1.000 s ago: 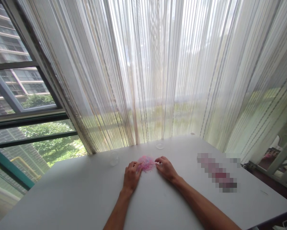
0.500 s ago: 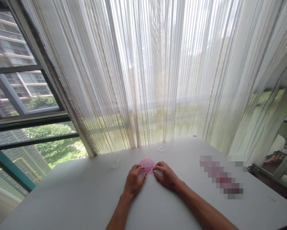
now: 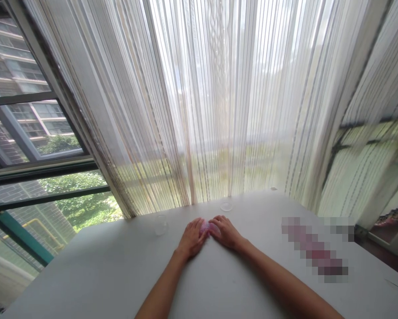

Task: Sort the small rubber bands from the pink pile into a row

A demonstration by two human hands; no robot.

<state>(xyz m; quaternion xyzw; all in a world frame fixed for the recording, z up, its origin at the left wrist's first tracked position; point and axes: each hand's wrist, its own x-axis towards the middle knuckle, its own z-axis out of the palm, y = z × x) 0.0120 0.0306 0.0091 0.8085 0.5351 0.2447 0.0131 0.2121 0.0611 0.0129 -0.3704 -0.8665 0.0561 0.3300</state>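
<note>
A lump of pink, partly see-through slime (image 3: 205,227) lies on the white table, gathered between my two hands. My left hand (image 3: 191,239) curves over its left side, fingers bent and pressing in. From the right, my right hand (image 3: 226,231) closes on it with fingers curled and thumb against the pink mass. The hands nearly meet at the slime and cover much of it. A clear round container (image 3: 160,226) stands to the left of my left hand. Beyond my right hand lies a clear round lid (image 3: 226,207).
The white table (image 3: 119,266) reaches to sheer striped curtains (image 3: 212,110) at the window. On its right side is a pinkish-red item (image 3: 313,250), blurred by pixels. A thin dark sliver (image 3: 391,282) lies near the right edge.
The slime was spread flat and wide; now it is bunched smaller between my hands. Both hands have moved closer together and over it. The view has shifted slightly.
</note>
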